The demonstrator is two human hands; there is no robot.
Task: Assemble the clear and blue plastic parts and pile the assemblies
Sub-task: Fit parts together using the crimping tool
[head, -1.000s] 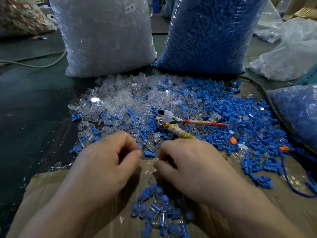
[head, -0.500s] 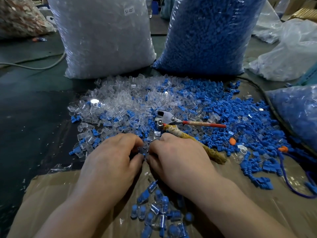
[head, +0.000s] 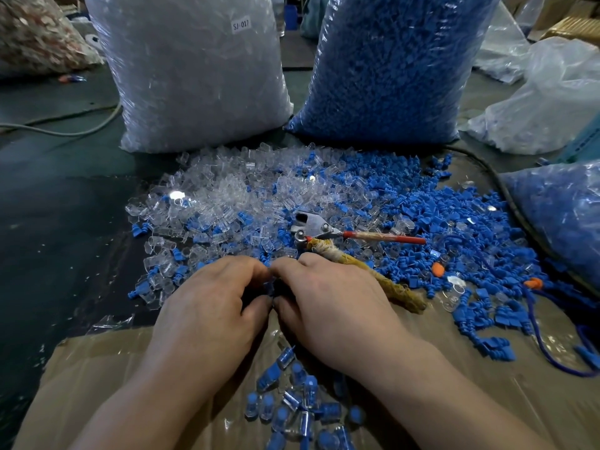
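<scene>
Here, both hands sat fingertip to fingertip at the near edge of the loose heap on the desk [head: 65,222]. The left hand [head: 211,306] curled its fingers round a blue part [head: 267,288] that barely showed. The right hand [head: 328,306] was curled too, its hold hidden. Finished assemblies [head: 292,407] lay piled on the cardboard sheet [head: 487,401] between the wrists. The cloth-wrapped handle of the pliers [head: 319,227] ran just beside the right knuckles. Clear parts [head: 211,196] and loose blue parts [head: 454,216] crowded ahead, before a bag of clear parts [head: 194,76] and a bag of blue parts [head: 389,66]. Dark desk stretched to the left.
</scene>
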